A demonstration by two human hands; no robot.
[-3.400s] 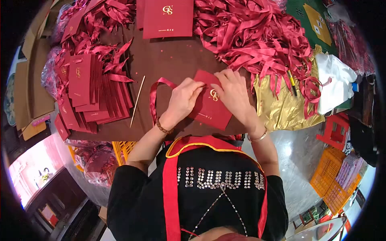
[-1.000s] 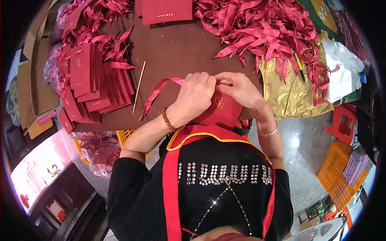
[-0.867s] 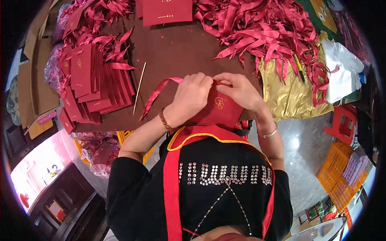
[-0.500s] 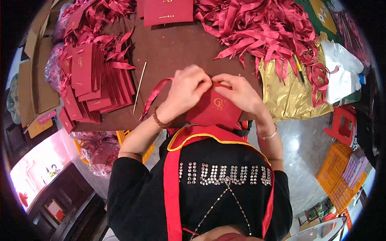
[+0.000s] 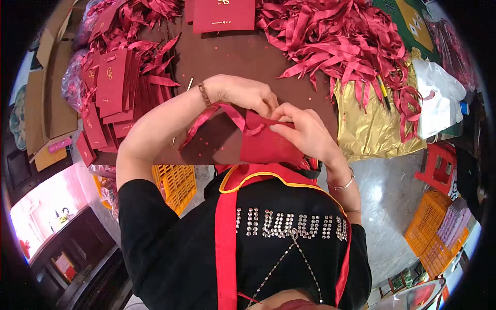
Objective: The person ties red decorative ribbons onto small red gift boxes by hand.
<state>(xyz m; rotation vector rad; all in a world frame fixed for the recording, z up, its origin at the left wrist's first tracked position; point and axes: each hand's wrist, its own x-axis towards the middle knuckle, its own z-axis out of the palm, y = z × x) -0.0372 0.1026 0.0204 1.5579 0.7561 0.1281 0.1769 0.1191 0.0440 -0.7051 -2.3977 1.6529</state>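
A dark red paper bag [image 5: 266, 144] with a ribbon stands at the table's front edge, close to my body. My right hand [image 5: 305, 126] pinches its top edge, thumb on the near side, covering most of the printed face. My left hand [image 5: 250, 98] is closed just above the bag's opening, with its fingertips beside my right fingers. What the left fingertips hold is hidden. A red satin ribbon [image 5: 230, 112] arcs beneath my left wrist toward the bag, its tail lying on the table to the left.
Stacked red bags [image 5: 111, 88] fill the table's left side. Another red bag [image 5: 225, 18] lies at the back. Loose ribbons [image 5: 341, 41] are heaped at the right, partly over a gold plastic sheet [image 5: 367, 134]. A thin stick [image 5: 190, 83] shows behind my left forearm.
My left elbow has swung up and out, and the left wrist is raised above the bag. The bag's printed front has turned and is more covered by my right hand.
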